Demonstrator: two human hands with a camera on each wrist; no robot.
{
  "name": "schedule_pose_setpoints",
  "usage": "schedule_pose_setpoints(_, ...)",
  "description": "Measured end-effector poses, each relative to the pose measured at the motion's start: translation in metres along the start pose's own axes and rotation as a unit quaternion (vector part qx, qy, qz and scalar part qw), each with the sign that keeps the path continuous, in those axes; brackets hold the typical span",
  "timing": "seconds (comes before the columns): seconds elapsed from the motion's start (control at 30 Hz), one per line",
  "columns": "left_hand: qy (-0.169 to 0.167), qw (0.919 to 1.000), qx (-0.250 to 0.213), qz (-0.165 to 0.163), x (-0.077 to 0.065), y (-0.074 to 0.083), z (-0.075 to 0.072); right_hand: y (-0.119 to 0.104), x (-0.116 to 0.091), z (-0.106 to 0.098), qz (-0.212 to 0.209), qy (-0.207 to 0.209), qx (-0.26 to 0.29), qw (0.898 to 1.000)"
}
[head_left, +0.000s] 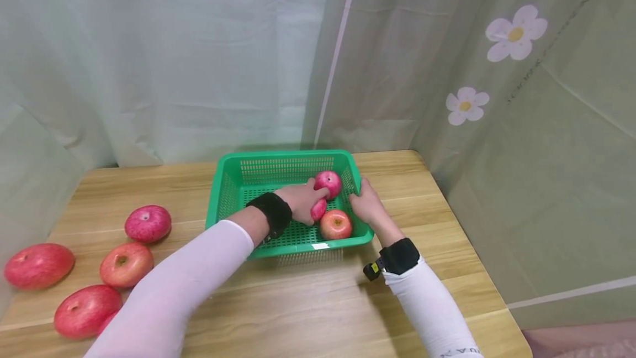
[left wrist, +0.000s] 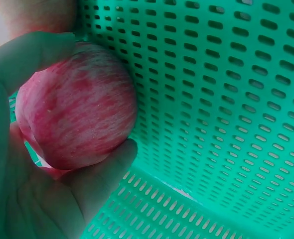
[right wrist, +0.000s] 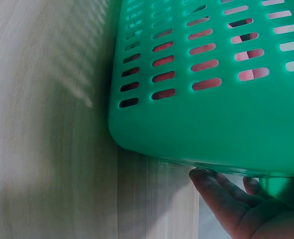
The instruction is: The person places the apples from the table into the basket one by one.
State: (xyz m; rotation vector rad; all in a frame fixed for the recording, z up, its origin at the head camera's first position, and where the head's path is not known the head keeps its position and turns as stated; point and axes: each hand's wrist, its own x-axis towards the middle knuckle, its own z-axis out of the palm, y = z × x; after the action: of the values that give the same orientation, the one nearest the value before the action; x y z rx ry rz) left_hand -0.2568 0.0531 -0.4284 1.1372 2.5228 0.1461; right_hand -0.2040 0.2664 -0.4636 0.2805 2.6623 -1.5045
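Observation:
A green plastic basket (head_left: 285,248) with slotted walls stands on the table. Inside it my left hand (head_left: 300,202) holds a red apple (left wrist: 79,107) between thumb and fingers; in the head view, the hand covers much of that apple. Two more apples lie close by in the basket: a pinkish-red apple (head_left: 328,183) just beyond the fingers and a paler apple (head_left: 335,225) on the near side. My right hand (head_left: 367,202) grips the basket's right rim, thumb on the inner side. From the right wrist, its fingers (right wrist: 221,199) show below the rim.
Left of the basket, several apples lie on the wooden table, among them a pink apple (head_left: 148,224), an orange-red apple (head_left: 126,265) and a large red apple (head_left: 38,267). My left sleeve partly hides another. A pale curtain (head_left: 199,59) hangs behind the table and along its right side.

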Motion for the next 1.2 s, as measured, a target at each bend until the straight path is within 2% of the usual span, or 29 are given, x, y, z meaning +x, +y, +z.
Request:
schedule_pose_setpoints(0.4,-0.008,0.9999,-0.004,-0.008,0.004,0.000,0.003,0.000,-0.001,-0.002,0.002,-0.001,0.003,1.000)
schedule_pose_setpoints(0.53,-0.006,0.9997,-0.019,-0.015,0.001,0.003,0.002,0.001,-0.001,-0.002,0.000,0.002,-0.003,1.000)
schedule_pose_setpoints(0.9,0.001,0.9996,-0.023,-0.017,-0.006,0.008,-0.003,0.004,0.001,-0.001,0.000,0.003,-0.003,1.000)
schedule_pose_setpoints(1.2,-0.013,0.9995,-0.016,-0.023,0.002,0.002,0.000,0.005,0.000,-0.001,0.001,0.004,-0.003,1.000)
